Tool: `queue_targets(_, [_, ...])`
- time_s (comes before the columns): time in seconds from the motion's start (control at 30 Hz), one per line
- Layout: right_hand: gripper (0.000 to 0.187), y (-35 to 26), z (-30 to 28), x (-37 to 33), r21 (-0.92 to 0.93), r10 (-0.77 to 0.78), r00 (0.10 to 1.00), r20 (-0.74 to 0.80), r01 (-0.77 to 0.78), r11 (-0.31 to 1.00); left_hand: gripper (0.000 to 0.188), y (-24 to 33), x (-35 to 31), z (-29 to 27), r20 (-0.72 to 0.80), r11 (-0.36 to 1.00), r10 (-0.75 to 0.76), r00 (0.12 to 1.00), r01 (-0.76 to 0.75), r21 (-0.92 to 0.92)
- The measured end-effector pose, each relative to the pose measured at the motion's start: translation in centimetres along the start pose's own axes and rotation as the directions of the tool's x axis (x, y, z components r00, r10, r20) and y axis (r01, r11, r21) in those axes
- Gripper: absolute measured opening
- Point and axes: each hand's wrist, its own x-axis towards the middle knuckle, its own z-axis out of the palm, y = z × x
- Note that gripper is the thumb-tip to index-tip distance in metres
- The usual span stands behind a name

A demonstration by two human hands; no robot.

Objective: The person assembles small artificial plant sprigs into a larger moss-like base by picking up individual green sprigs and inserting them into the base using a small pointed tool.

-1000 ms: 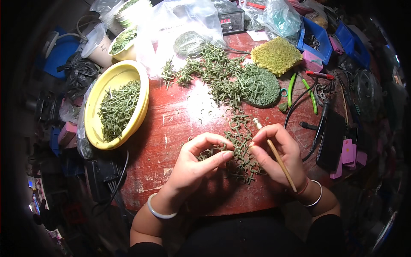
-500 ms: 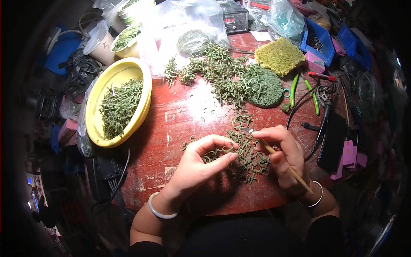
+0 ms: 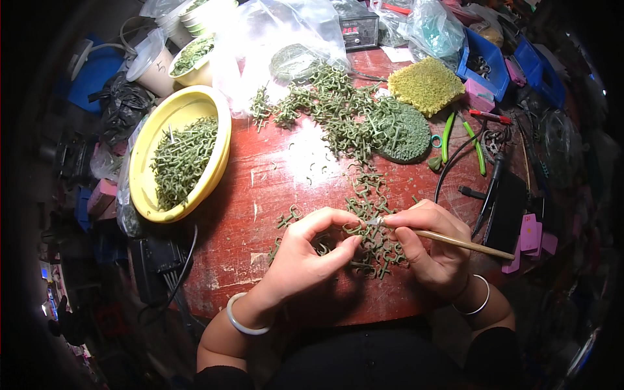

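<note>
We see the wooden-handled tool lying nearly level in the right hand, clamped between thumb and forefinger close behind its pointed silvery tip. A second ago its handle slanted steeply down toward the wrist with its metal end pointing away from us; half a second ago it ran diagonally along the palm. Now the tip points left, just beside the left hand's fingertips, and the handle's far end reaches out past the right hand, near the pink tags.

The left hand has stayed in almost the same place. Its thumb and forefinger tips stand apart, a little wider than before, with a small curled green piece by the forefinger. We cannot tell whether the other fingers grip it.

Loose green pieces lie on the red table between and beneath the hands, and a few more show left of the left hand. Farther off, the larger green heap has not changed, touching the round green pad. The yellow basin remains at the left, partly filled with similar pieces.
</note>
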Motion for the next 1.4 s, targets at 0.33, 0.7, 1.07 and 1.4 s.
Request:
queue_targets(0.33, [0.020,0.0,0.1,-0.1,-0.017,-0.019,1.000,0.018,0.019,1.000,0.025,0.1,0.1,0.0,0.005,0.984,0.121,0.993,-0.120,0.133])
queue_targets(0.7, [0.019,-0.2,0.0,-0.1,-0.049,-0.017,1.000,0.005,0.018,0.999,0.023,0.6,0.1,-0.2,0.061,0.997,-0.053,0.997,0.057,-0.061])
queue_targets(1.07, [0.019,-0.1,0.1,-0.2,-0.062,-0.017,1.000,0.013,0.018,0.998,0.019,1.0,0.1,-0.4,0.157,0.982,-0.131,0.979,0.150,-0.111])
queue_targets(1.4, [0.019,-0.4,0.0,-0.2,-0.071,-0.001,1.000,0.017,0.002,0.997,0.018,0.7,0.2,-0.4,0.172,0.995,-0.048,0.984,0.063,-0.083])
